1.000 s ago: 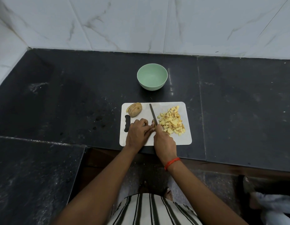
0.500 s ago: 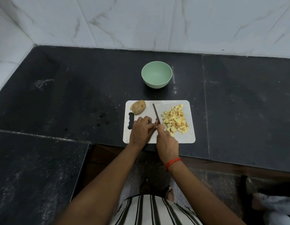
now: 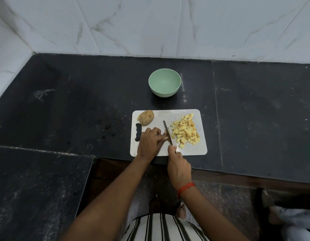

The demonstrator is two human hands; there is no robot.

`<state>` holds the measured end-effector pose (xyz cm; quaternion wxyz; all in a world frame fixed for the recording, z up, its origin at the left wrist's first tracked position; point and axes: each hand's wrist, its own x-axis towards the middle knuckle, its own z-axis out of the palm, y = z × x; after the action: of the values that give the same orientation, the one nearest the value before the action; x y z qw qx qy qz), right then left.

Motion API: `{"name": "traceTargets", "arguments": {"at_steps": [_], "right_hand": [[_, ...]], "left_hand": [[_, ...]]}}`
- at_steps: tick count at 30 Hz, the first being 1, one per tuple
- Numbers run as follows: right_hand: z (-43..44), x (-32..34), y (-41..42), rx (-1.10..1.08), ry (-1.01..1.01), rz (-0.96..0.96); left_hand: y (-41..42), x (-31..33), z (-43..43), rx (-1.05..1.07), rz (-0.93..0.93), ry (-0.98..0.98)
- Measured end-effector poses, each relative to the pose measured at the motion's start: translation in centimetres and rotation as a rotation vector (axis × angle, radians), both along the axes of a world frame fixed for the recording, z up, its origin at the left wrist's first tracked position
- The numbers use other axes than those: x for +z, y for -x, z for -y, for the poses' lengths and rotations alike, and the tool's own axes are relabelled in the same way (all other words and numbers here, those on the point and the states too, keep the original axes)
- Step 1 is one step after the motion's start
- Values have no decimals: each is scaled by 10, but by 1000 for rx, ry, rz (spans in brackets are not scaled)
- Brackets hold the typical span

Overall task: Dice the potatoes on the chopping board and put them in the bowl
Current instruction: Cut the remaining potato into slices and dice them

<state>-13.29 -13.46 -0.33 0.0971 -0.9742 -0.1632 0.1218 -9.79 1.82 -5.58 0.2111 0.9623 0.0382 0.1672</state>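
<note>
A white chopping board (image 3: 189, 149) lies at the front edge of the black counter. A pile of yellow potato dice (image 3: 185, 131) covers its right half. A sliced potato half (image 3: 146, 117) with skin sits at its far left corner. My left hand (image 3: 150, 141) has curled fingers that hold a small potato piece (image 3: 166, 137) on the board; most of the piece is hidden. My right hand (image 3: 178, 166) grips the knife (image 3: 167, 132), whose blade rests right beside my left fingertips. The empty green bowl (image 3: 164, 82) stands behind the board.
The black stone counter (image 3: 81, 101) runs left and right of the board, with a lower slab at the front left (image 3: 37, 188). White marble wall tiles (image 3: 150, 23) rise behind the bowl. Crumbs lie left of the board.
My right hand has drawn back toward me, off the board's front edge, pulling the knife along. My left hand stays on the potato piece.
</note>
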Motion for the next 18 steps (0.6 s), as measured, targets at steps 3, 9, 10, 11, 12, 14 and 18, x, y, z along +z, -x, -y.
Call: {"name": "traceTargets", "arguments": {"at_steps": [3,9,10,11,12,14,18], "right_hand": [[16,-4,18,6,-1,-15],[65,-8,58,11,7,-133],[75,-10,65,-2,-56,-131],[82,-11,71,-31,-157,-118],[86,-13,73,-66,-272,-103],[84,-14,63,-94,-449,-27],[60,1,0,-83,-670,175]], "left_hand": [[1,1,-1,0,-13,-3],[2,3,0,13,-40,31],[2,3,1,23,-41,46],[1,4,2,37,-44,68],[1,4,3,52,-47,97],[0,5,2,77,-56,162],[-6,20,-3,31,-142,235]]}}
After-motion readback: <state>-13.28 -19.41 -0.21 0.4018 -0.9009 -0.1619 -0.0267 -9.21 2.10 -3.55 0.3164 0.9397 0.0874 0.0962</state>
